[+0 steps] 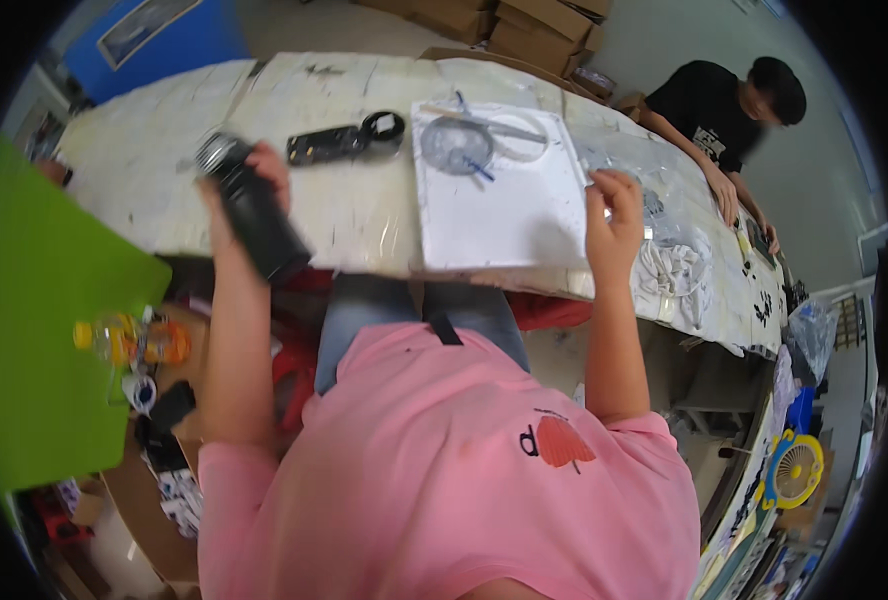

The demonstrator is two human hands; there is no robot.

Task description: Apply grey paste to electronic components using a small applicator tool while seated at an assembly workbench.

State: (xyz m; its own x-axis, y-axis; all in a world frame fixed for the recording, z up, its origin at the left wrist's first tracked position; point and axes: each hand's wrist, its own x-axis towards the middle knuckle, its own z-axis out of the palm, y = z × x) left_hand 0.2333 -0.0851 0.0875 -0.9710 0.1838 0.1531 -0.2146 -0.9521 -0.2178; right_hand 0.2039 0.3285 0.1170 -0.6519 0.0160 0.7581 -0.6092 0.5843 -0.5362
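Note:
My left hand (274,178) is wrapped round a black, thick-barrelled device (256,222) with a silvery rounded top. It is tilted over the table's near edge and smeared by motion. My right hand (619,205) is raised at the right edge of a white tray (499,215), fingers curled toward the thumb. Whatever they pinch is too small to make out. On the tray lie a clear round plastic piece (454,147) and thin blue-tipped sticks (477,168). Between the left hand and the tray lies a black elongated part (329,144) with a black ring (382,126) at its end.
Clear plastic bags (654,165) and a bundle of white cable (672,270) lie right of the tray. Another person (719,115) works at the table's far right. A green panel (44,310) and an orange-filled bottle (164,342) are at left. Cardboard boxes (539,40) stand behind.

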